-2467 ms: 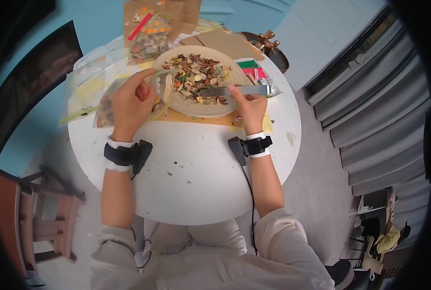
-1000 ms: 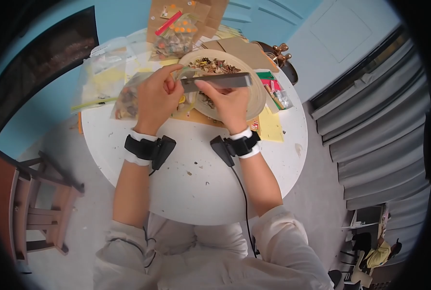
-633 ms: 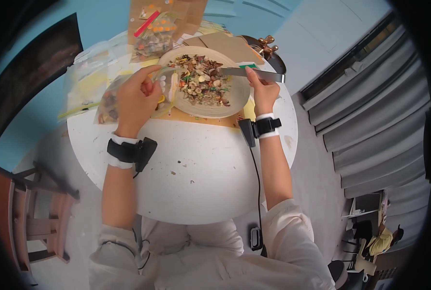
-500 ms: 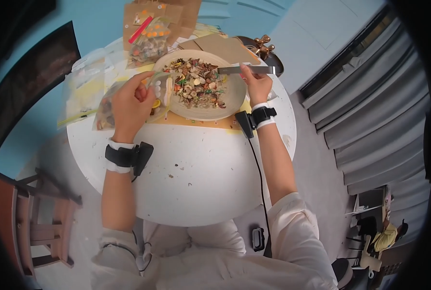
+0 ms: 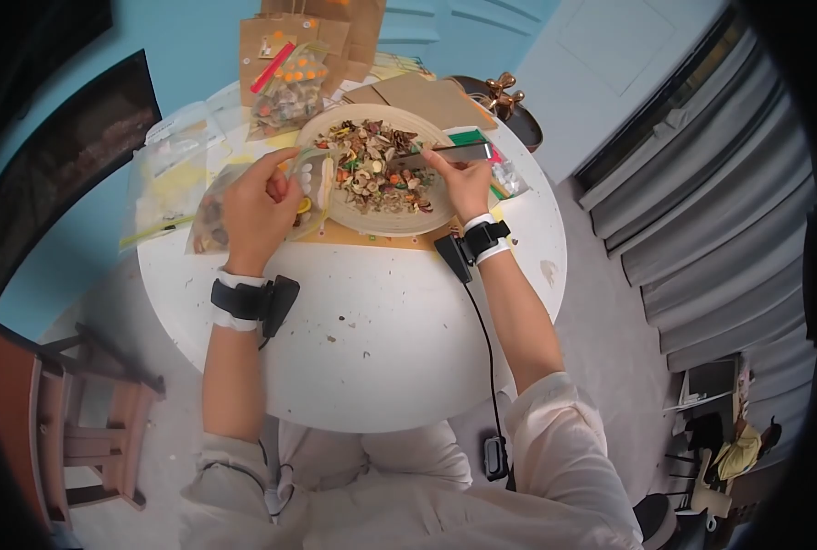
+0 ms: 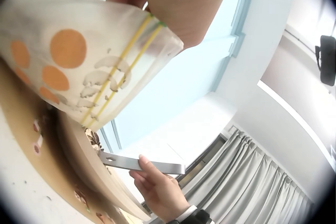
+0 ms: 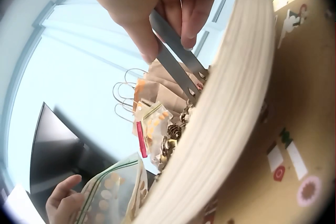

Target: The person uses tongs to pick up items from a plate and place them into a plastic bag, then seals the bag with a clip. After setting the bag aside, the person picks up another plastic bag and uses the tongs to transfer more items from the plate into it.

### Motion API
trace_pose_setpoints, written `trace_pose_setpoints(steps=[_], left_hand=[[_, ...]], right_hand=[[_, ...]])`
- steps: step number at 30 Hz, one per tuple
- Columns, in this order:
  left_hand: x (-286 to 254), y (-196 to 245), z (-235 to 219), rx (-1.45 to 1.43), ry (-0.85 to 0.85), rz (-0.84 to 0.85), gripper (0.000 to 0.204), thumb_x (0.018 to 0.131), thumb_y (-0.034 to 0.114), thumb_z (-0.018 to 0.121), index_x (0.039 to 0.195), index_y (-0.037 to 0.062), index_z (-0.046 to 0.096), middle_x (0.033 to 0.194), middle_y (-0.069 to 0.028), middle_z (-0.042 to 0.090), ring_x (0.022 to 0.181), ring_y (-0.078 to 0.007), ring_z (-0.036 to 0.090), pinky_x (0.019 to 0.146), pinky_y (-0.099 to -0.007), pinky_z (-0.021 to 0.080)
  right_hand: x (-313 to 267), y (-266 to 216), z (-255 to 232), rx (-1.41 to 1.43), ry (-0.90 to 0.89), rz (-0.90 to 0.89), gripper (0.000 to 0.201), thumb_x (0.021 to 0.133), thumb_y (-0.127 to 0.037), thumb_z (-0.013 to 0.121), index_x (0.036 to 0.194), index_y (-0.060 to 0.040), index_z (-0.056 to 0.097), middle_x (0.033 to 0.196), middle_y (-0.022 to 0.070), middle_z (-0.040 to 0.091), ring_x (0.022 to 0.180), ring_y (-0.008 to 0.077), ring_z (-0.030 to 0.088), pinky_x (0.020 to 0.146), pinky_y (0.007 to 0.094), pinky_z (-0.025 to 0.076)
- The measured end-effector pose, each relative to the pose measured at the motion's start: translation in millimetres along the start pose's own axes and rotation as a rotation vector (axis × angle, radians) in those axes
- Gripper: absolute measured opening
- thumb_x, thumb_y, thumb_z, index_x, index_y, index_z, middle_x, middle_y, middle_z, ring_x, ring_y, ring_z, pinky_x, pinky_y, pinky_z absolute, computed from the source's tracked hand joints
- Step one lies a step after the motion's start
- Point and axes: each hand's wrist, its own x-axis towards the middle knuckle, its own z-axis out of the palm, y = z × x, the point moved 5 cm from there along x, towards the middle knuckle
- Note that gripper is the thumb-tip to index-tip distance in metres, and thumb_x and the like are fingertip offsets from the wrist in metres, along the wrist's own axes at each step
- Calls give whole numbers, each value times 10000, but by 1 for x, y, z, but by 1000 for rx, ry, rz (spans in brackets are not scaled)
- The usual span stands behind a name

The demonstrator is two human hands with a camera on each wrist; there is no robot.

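Observation:
My left hand (image 5: 260, 209) pinches the top edge of a clear zip bag (image 6: 37, 56) printed with orange dots, holding its mouth up beside the plate. Some dried pieces show inside the bag. Between thumb and fingers, my right hand (image 5: 466, 188) grips metal tongs (image 5: 468, 152). In the right wrist view the tong arms (image 7: 178, 71) stand slightly apart, their tips down at the heap. That heap is potpourri (image 5: 372, 174), dried petals, slices and small cones, spread over a round pale plate (image 5: 438, 213) with a raised rim.
A filled zip bag (image 5: 289, 96) with a red slider stands behind the plate, before brown paper bags (image 5: 349, 41). Flat clear bags (image 5: 165, 179) lie left. A packet with green and pink (image 5: 509, 179) lies right. Crumbs dot the white table (image 5: 381, 312).
The right hand has carried the tongs from near the bag's mouth back right, then down and left into the potpourri. The left hand keeps holding the bag in about the same place.

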Motion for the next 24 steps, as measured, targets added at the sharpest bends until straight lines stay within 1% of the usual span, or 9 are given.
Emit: trace_pose_setpoints(steps=[3,9,10,12,15,19,20,23,24], left_hand=[[0,1,0,-21,-3,0,324,801,16,683,1114,101,697,607,6,516,517,-83,484,515,-251,420],[0,1,-1,-29,-13,-3,313,802,20,682,1107,90,694,604,-4,515,515,-93,491,520,-254,427],[0,1,-1,-30,-13,-8,312,803,22,682,1107,89,694,601,-4,513,514,-94,491,520,-255,427],[1,0,-1,-40,-12,-16,310,805,24,681,1108,88,693,596,-5,510,512,-94,491,521,-256,429],[1,-2,1,-54,-16,-30,309,808,27,677,1110,89,693,590,-4,509,509,-93,492,523,-256,432],[1,-2,-1,-59,-22,-53,314,809,27,677,1116,91,693,591,-4,516,509,-91,495,526,-255,435],[1,-3,-1,-67,-20,-57,316,809,28,678,1118,92,692,593,-5,519,509,-90,496,526,-256,436],[1,-5,0,-87,-18,-69,318,808,27,680,1119,90,690,593,-6,523,507,-91,496,523,-261,438],[1,-5,-2,-67,-16,-49,318,807,26,680,1119,90,690,594,-6,524,506,-91,495,520,-262,437]], right_hand=[[-12,-9,-6,49,13,-29,392,745,-253,858,888,90,733,818,137,728,701,139,654,681,282,512],[-28,-44,-20,147,-27,91,284,781,-183,831,932,32,723,856,88,720,744,123,647,691,264,514],[-32,-56,-18,188,-41,34,278,779,-174,832,935,29,721,861,85,719,746,122,647,692,260,515],[-41,-82,-7,274,-69,-80,268,777,-154,832,940,24,717,870,79,716,749,120,647,694,252,517],[-55,-110,21,355,-173,-96,276,774,-124,831,972,24,708,892,77,716,764,116,653,709,247,525],[-69,-118,67,317,-242,-165,303,780,-109,821,997,63,697,924,97,729,771,109,669,698,255,541],[-70,-118,74,358,-281,-128,314,779,-111,822,1000,71,691,933,97,729,787,102,668,707,249,540],[-72,-118,73,396,-274,-98,318,777,-108,823,995,79,688,935,94,729,792,102,668,707,250,541],[-70,-120,66,473,-210,-126,300,777,-110,824,972,78,696,902,93,730,799,104,667,715,246,538]])
